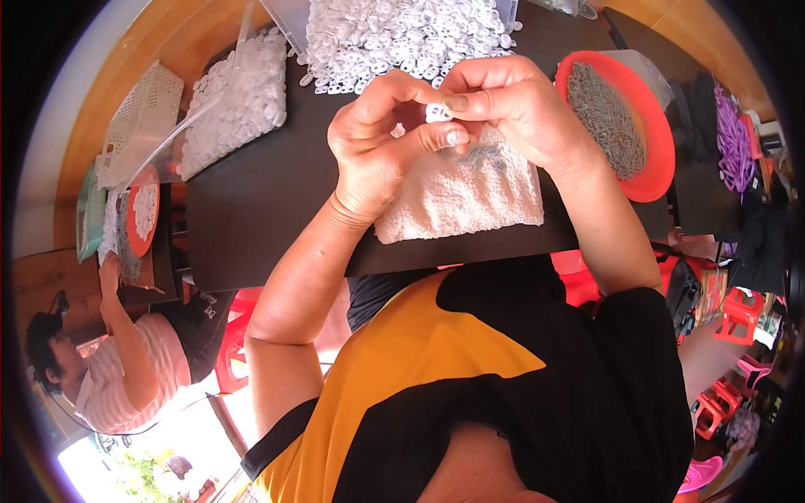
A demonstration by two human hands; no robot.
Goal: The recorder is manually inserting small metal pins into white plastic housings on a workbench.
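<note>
Both hands meet above a pale towel [457, 201] on the dark table. My left hand [377, 138] is closed, its thumb and fingers pinching a small white plastic piece with round holes [435, 112]. Against the right edge of that piece, my right hand [524, 109] is closed too, thumb pressed to forefinger. Whatever lies between the right fingertips is hidden. Small grey metal parts [490, 158] lie on the towel just below the hands, partly covered by them. Beyond the hands a big heap of similar white pieces [394, 42] spills from a clear bin onto the table.
To the right, a red dish [662, 159] holds many grey metal parts [604, 117]. A bag of white pieces [239, 105] and a white basket [142, 109] stand at left. A co-worker [126, 360] sits at far left, near another red dish [144, 214]. Purple cords [734, 138] lie far right.
</note>
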